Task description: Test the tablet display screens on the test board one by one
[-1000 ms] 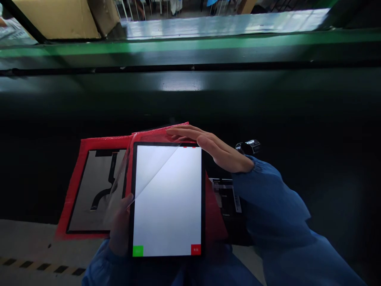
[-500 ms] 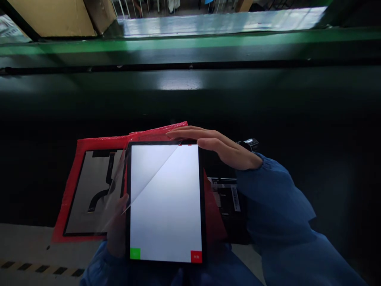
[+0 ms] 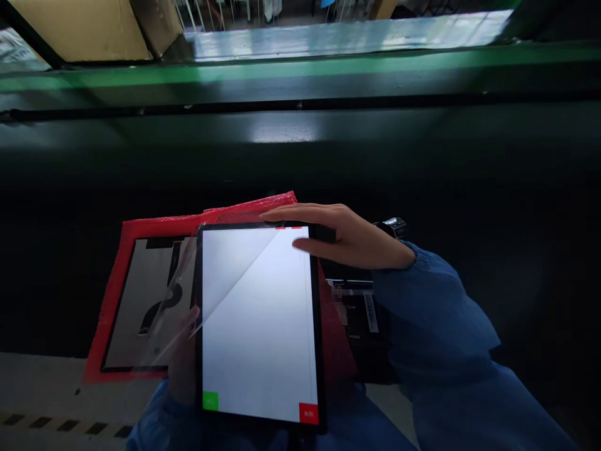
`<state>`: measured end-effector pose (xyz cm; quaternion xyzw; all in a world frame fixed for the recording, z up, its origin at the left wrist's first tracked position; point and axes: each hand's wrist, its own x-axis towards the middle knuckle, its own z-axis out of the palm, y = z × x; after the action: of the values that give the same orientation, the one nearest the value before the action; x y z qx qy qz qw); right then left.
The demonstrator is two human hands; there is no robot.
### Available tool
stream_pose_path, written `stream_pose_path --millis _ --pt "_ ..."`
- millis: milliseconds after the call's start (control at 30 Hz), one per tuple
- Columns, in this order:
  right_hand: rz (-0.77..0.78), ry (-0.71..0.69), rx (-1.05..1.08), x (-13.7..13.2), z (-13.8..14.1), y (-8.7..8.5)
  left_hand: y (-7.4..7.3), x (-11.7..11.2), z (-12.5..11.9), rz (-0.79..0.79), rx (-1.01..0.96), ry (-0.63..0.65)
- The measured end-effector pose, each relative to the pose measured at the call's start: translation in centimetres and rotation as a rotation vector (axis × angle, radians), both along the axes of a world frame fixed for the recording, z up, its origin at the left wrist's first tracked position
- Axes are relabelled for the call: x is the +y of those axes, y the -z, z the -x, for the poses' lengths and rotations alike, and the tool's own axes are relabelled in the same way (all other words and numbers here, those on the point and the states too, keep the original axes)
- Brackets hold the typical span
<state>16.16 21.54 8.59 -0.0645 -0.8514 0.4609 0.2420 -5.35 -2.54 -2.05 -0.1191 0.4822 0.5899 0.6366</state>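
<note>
Lit tablet (image 3: 258,332) in front of red wrapping (image 3: 251,205), left hand (image 3: 184,351) closed on its left edge; right hand (image 3: 357,237) has fingers and thumb apart at its top right corner, seemingly gripping nothing. Loose clear film (image 3: 220,269) could crease if tugged; a slack left grip could drop the tablet.

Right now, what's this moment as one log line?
left hand: holding tablet by left edge; right hand: open, at top right corner; tablet: lit white, clear film over upper left; beside: grey panel on red wrap
</note>
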Motion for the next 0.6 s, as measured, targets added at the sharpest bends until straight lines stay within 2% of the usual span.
stream_pose_path --millis 67,200,300,367,533,600 --pt "0.018 0.029 0.021 -0.2 0.3 0.2 -0.4 0.3 -0.2 0.012 0.058 -0.039" --pt "0.021 0.106 0.016 -0.7 1.1 0.7 -1.8 1.2 -0.7 0.033 0.064 -0.012" --pt "0.062 0.151 0.045 -0.9 1.3 0.9 -3.0 1.9 -1.3 0.04 0.153 -0.094" --pt "0.101 0.144 0.063 -0.9 1.2 0.9 -3.4 2.1 -1.4 0.028 0.187 -0.106" --pt "0.093 0.076 0.018 -0.6 0.7 0.6 -2.8 1.6 -1.2 -0.03 0.113 0.034" --pt "0.163 0.063 0.029 -0.7 0.7 0.5 -2.3 1.4 -1.0 -0.041 0.101 0.049"
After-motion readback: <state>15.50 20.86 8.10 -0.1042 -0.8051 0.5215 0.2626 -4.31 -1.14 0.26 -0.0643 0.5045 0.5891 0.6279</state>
